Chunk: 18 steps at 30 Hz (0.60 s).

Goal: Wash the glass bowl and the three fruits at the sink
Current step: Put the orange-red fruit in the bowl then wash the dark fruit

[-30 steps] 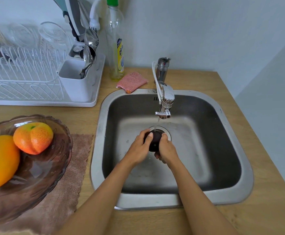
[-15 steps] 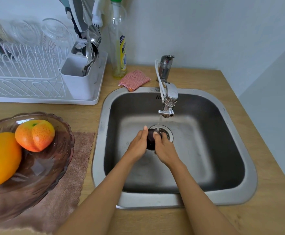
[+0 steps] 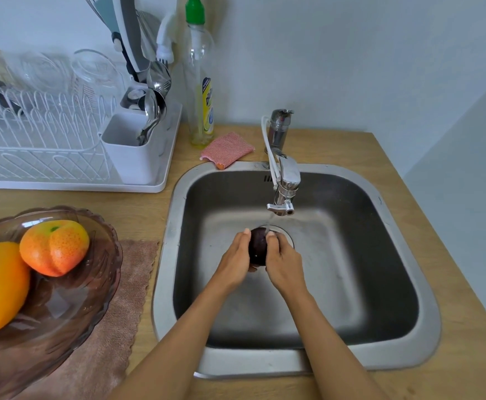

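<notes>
Both hands have closed tighter, cupping the dark fruit point(image 3: 257, 245) under the tap point(image 3: 283, 194).

A wooden bench point(image 3: 337, 145) runs along a pale wall, with a steel sink point(image 3: 426, 336) set into it. At the back left stands a white dish rack point(image 3: 71, 171); just right of it a bottle of dish soap point(image 3: 202, 111), and a pink scrub cloth point(image 3: 226, 150) lying near the sink's rim. At the front left a brown towel point(image 3: 126, 307) lies flat under the glass bowl point(image 3: 71, 316)
</notes>
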### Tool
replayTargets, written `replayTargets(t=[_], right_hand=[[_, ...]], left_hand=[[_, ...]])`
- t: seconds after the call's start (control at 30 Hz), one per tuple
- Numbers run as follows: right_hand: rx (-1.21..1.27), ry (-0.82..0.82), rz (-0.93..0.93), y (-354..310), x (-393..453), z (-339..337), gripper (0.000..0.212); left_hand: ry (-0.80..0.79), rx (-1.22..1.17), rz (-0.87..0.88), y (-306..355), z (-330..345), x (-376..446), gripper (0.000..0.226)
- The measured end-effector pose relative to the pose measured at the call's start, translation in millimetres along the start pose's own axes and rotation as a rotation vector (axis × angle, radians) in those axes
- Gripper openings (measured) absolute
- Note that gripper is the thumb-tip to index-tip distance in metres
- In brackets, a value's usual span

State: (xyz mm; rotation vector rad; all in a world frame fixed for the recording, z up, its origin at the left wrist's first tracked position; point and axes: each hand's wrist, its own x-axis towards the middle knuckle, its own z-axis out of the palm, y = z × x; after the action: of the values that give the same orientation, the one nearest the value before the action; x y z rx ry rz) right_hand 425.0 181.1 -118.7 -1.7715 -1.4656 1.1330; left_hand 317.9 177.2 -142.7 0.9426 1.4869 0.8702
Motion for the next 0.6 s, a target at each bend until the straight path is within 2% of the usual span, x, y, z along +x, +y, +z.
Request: replayTargets(t=[0.23,0.33,0.47,0.6], right_hand=[[0.001,-0.116,-0.074,3.4,-4.5,1.2,0.034],[-0.016,-0.082,-0.087,2.5,-3.9,-0.1,0.029],[-0.008,-0.002,-0.001,5.7,3.1,0.6,0.025],[-0.012,-0.122,-0.018,7.6,-1.3,3.8,0.026]], left_hand=[[0.049,-0.012,0.017,2.1,-1.4,-1.7,0.042],[0.03,0.004,0.041,0.8,0.2,-4.2,0.042],[-0.01,0.099,0.086,-3.6,2.4,-8.7,0.04],[0.048,0.077,0.066,-2.6,-1.5,-4.5,0.04]])
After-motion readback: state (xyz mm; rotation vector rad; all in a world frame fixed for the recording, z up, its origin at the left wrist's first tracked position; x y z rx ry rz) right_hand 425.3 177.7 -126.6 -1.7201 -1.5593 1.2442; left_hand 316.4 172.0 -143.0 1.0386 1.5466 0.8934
